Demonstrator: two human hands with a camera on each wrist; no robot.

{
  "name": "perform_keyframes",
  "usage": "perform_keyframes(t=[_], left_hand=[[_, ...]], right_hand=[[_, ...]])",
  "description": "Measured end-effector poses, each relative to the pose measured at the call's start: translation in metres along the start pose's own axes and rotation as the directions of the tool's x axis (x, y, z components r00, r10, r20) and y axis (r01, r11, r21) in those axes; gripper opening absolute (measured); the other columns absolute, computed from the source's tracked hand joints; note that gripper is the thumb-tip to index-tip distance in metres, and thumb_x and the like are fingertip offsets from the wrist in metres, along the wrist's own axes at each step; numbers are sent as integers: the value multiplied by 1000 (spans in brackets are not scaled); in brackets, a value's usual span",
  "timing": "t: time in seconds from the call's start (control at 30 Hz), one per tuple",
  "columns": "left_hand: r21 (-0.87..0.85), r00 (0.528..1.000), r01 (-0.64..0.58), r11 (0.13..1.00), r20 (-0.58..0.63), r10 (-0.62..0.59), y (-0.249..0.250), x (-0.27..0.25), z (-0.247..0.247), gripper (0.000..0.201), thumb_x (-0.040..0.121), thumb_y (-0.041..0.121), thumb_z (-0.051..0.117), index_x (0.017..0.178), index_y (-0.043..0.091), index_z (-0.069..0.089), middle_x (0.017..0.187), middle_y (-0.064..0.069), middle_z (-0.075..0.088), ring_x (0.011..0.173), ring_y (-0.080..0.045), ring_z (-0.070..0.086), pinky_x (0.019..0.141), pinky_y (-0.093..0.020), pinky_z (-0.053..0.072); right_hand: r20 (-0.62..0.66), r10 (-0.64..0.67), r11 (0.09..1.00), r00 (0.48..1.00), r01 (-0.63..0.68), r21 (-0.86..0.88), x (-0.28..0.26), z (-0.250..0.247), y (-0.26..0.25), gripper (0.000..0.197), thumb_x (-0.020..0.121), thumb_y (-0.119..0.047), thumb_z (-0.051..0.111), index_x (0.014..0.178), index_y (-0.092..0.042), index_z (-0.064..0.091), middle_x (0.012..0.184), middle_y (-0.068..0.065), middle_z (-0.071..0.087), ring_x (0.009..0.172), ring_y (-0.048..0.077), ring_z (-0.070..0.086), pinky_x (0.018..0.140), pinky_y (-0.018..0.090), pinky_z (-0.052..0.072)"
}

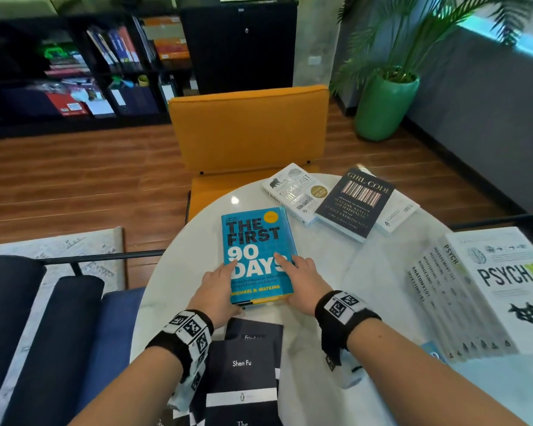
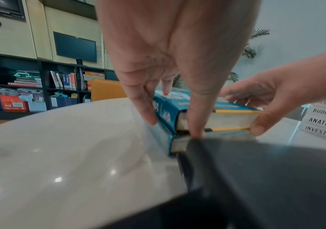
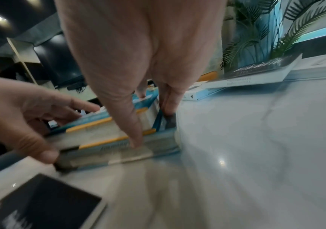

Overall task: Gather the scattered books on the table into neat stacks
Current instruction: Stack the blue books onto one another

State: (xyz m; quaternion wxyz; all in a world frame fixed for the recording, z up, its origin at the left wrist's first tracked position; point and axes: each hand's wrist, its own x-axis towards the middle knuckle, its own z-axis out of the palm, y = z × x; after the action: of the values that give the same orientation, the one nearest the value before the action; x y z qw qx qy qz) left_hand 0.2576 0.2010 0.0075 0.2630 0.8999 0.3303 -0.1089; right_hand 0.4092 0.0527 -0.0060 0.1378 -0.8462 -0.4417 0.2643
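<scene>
A blue hardback, "The First 90 Days" (image 1: 257,256), lies on the white round table (image 1: 345,272). My left hand (image 1: 228,284) grips its near left corner, with the thumb on the page edge and the fingers along the spine. My right hand (image 1: 290,278) grips the near right corner, index finger on the cover. The left wrist view shows the blue book (image 2: 226,119) pinched by my left hand (image 2: 174,128). In the right wrist view my right hand (image 3: 152,128) holds the same book (image 3: 99,134). Black paperbacks (image 1: 243,364) overlap just in front of it.
At the table's far side a black "Girl Code" book (image 1: 356,202) lies across two white books (image 1: 296,192). A white boxed "Psych 101" set (image 1: 490,287) fills the right side. An orange chair (image 1: 248,127) stands behind the table, and a blue seat (image 1: 43,318) at the left.
</scene>
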Motion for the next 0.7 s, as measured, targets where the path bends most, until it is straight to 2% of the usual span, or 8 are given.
perform_keyframes(t=[0.1, 0.2, 0.3, 0.37, 0.43, 0.53, 0.6, 0.7], left_hand=[[75, 995, 13, 997, 93, -20, 5, 0, -11, 113, 69, 53, 78, 154, 23, 10, 156, -1, 26, 137, -26, 28, 111, -41, 34], [115, 989, 43, 992, 136, -58, 20, -1, -30, 100, 77, 66, 64, 154, 26, 16, 161, -2, 14, 144, -26, 16, 115, -42, 27], [73, 1000, 9, 997, -7, -8, 32, -5, -43, 67, 87, 56, 58, 144, 28, 37, 151, 3, 35, 138, -20, 25, 110, -39, 32], [28, 996, -34, 999, -80, 36, 37, -11, -45, 47, 91, 51, 56, 134, 34, 47, 138, 8, 45, 131, -15, 32, 104, -34, 38], [-20, 993, -69, 997, -93, 67, 38, -17, -42, 34, 92, 48, 56, 125, 38, 53, 124, 16, 51, 119, -8, 43, 96, -28, 42], [-111, 995, -78, 991, -68, 71, 35, -22, -34, 20, 91, 42, 60, 111, 39, 59, 111, 23, 60, 100, 1, 56, 82, -19, 46], [-175, 998, -50, 983, -58, 40, 32, -21, -30, 14, 91, 38, 62, 105, 40, 61, 106, 23, 63, 94, 4, 59, 77, -17, 48], [-264, 998, -16, 964, -68, -2, 35, -17, -31, 11, 93, 33, 61, 100, 41, 63, 99, 21, 66, 88, 0, 61, 75, -21, 52]], right_hand=[[92, 20, 998, 996, -26, 66, -5, -21, 5, 88, 85, -31, 64, 154, -23, 9, 150, 8, 30, 133, 29, 24, 111, 37, 25], [-46, 221, 947, 974, -203, 250, 0, -42, 29, 69, 86, -23, 61, 147, -19, 30, 141, 11, 43, 132, 30, 31, 110, 38, 30], [-248, 531, 786, 810, -361, 502, 15, -61, 70, 47, 87, -21, 59, 131, -12, 48, 132, 14, 52, 126, 31, 44, 108, 37, 36], [-254, 692, 628, 676, -390, 674, 28, -74, 94, 47, 86, -22, 61, 129, -10, 47, 129, 15, 55, 120, 35, 49, 103, 38, 40], [-208, 776, 513, 595, -404, 757, 41, -86, 113, 54, 86, -24, 63, 132, -5, 41, 128, 17, 56, 118, 37, 53, 100, 39, 43], [-112, 820, 412, 561, -443, 796, 61, -94, 134, 71, 86, -34, 65, 138, 1, 33, 131, 20, 52, 118, 38, 53, 100, 44, 45], [-71, 829, 358, 554, -431, 828, 71, -94, 145, 69, 86, -34, 66, 136, 4, 37, 131, 21, 53, 117, 38, 55, 101, 44, 45], [-22, 764, 293, 644, -317, 902, 77, -95, 147, 42, 92, -16, 56, 127, 8, 49, 125, 24, 58, 96, 31, 60, 87, 44, 56]])
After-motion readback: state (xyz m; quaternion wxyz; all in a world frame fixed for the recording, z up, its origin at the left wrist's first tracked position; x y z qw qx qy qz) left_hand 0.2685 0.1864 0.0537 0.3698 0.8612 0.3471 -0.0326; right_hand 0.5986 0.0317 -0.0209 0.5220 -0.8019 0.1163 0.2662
